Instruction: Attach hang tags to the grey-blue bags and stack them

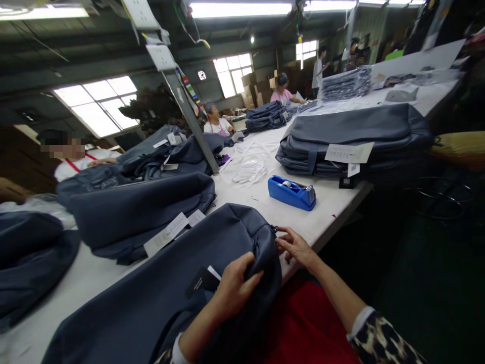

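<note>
A dark blue-grey bag lies across the near part of the white table, its end towards the right. My left hand grips the edge of the bag near that end, thumb and fingers closed on a fold of its material. Beside it on the bag is a black tag with a white one partly behind. At the corner of the bag, my right hand pinches a small dark zipper pull between thumb and fingertips.
A blue tape dispenser stands beyond the bag on the white table. Stacked bags with tags are at the right, another bag at the left. A metal post rises behind. Several people work farther back.
</note>
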{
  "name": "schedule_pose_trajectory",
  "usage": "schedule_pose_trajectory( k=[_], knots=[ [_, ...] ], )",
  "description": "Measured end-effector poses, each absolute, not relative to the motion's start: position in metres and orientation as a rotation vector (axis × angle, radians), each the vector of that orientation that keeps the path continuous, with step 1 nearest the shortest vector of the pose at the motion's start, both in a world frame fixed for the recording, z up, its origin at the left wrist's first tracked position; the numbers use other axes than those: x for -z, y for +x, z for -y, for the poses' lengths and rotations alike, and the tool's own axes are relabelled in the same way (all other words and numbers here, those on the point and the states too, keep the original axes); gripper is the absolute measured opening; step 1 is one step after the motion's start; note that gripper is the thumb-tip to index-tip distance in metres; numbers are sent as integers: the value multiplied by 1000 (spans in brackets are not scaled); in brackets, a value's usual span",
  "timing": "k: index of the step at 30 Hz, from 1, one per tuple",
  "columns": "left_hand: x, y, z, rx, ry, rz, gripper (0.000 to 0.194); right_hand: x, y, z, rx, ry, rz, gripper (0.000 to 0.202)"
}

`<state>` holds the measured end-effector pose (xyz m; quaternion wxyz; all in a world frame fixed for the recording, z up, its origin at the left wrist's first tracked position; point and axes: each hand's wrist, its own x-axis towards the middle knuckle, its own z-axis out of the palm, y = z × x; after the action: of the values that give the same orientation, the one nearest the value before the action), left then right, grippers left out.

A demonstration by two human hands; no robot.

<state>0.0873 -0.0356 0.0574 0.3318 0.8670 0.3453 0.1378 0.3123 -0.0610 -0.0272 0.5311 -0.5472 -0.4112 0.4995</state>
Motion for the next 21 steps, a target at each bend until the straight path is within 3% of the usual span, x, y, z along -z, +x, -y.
schedule_pose_trajectory(
  k=[4, 8, 21],
  knots=[
    [-64, 86, 37, -350, 2289, -878, 19, 25, 318, 60, -1306, -1197, 1031, 65],
    [-64, 85, 42, -331, 2390, -783, 14, 34, 304, 47, -1214, -1234, 1072, 75],
    [-36, 93, 59, -180, 2684, -718, 10, 39, 278, 48, -779, -1493, 1071, 47]
  ],
)
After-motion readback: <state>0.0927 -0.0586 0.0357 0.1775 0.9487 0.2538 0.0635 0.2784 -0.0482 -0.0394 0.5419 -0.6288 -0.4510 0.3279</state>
